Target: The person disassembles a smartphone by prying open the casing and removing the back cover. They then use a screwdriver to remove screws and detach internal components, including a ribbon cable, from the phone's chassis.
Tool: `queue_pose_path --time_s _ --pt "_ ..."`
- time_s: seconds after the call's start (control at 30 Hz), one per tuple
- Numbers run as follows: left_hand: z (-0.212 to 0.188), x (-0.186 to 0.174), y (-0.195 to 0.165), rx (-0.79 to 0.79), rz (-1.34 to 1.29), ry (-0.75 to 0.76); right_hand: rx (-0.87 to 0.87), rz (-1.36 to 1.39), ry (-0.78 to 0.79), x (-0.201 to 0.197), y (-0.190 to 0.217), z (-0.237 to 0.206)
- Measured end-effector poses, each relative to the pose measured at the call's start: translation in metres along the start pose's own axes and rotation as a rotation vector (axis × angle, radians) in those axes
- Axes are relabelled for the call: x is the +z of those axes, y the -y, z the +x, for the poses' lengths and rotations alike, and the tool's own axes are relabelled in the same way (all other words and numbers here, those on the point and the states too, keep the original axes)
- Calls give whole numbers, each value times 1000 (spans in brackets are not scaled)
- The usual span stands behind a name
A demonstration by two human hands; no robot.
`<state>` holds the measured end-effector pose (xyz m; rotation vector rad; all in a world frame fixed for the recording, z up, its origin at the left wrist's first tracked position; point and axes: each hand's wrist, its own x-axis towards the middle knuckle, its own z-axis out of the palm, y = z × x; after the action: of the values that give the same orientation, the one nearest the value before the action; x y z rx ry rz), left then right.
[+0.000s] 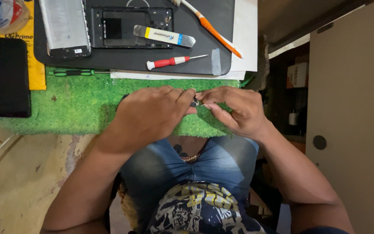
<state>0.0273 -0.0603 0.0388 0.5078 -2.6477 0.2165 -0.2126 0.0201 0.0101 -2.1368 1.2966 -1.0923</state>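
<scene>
My left hand [150,115] and my right hand [234,110] meet over the near edge of a green turf mat [74,104]. Their fingertips pinch a small dark part [195,102] between them; it is mostly hidden and I cannot tell what it is. On the black work mat [204,43] behind lie an opened phone frame [128,27], a phone screen panel [65,27], a flat metal pry tool [164,36], a red-handled screwdriver [169,62] and an orange-and-white toothbrush [213,30].
A black phone [6,77] lies at the left on a yellow packet [36,65]. A green-handled screwdriver [72,73] rests at the turf's far edge. A plastic bottle [1,13] stands top left. A pale wooden panel [347,108] rises on the right.
</scene>
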Motion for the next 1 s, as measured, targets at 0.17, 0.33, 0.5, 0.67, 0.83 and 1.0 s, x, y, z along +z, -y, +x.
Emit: queue_pose_path --time_s 0.17,0.33,0.5,0.67,0.83,1.0 --pt "1 2 1 8 0 23 -1 23 7 -1 -1 0" --pt "1 2 0 0 1 64 -13 -13 4 1 -2 -2" --pt "3 0 -1 -19 -3 52 -16 -22 -5 2 -4 -4" --pt "4 0 -1 -27 -26 130 -216 -249 -63 12 -3 -6" --pt "3 0 -1 -11 -16 72 -346 -408 -119 20 -1 -8" --pt "3 1 -2 -38 -17 71 -190 -377 -184 29 9 -8"
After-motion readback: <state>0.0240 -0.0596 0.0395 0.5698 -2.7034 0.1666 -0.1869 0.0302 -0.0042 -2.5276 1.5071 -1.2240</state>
